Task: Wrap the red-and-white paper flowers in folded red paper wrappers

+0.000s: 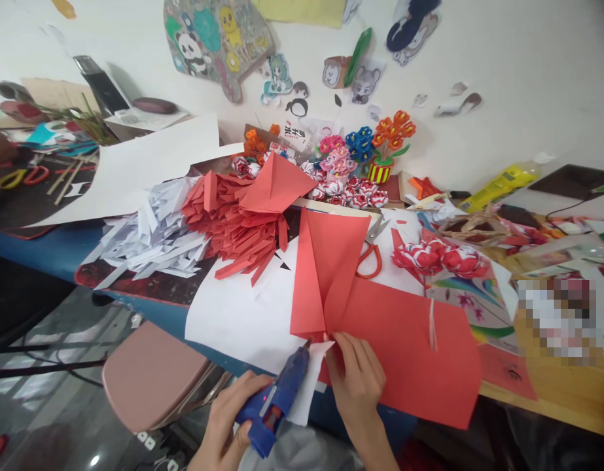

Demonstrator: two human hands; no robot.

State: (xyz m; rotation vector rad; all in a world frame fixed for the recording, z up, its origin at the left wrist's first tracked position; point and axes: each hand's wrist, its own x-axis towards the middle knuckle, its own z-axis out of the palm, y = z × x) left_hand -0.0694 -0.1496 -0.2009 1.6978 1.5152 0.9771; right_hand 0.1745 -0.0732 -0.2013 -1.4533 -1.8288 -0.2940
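My left hand (229,413) is wrapped round a blue hot glue gun (281,392), its nozzle tilted up against the lower edge of a folded red paper (328,261). At that same edge, my right hand (358,374) pinches the paper's bottom corner between thumb and fingers. The folded paper stands partly open, with a crease down its middle. Beneath it lie a large red sheet (414,347) and a white sheet (243,314). Red-handled scissors (370,258) rest just right of the folded paper.
Piles of folded white strips (154,229) and red strips (237,222) lie to the left. Red-and-white paper flowers (439,255) sit at right, with more flowers (351,190) in a box behind. A yellow bottle (500,185) lies at the back right. A pink stool (152,373) stands below the table edge.
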